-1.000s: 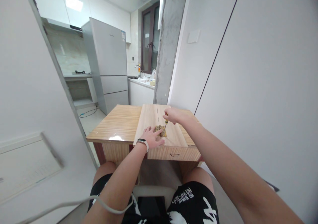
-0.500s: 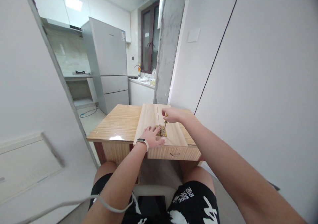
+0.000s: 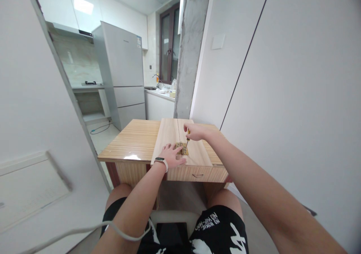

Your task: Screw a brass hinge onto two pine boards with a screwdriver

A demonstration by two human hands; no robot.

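- Your right hand (image 3: pixel 195 131) is closed around the yellow-handled screwdriver (image 3: pixel 187 138), its tip down on the brass hinge (image 3: pixel 182 148).
- Your left hand (image 3: pixel 172 155) lies flat with fingers spread, fingertips touching the hinge and palm pressing the pale wooden board (image 3: pixel 180 143).
- The board rests on the bench (image 3: pixel 132 141), with the hinge over its centre seam.
- Both forearms reach forward, nearly straight.
- Since half a second ago, your right hand has barely moved; your left stays put.

arms: bare, no sleeves | left wrist: white-strapped black band (image 3: pixel 161 160) | shorts (image 3: pixel 214 227): black, white lettering
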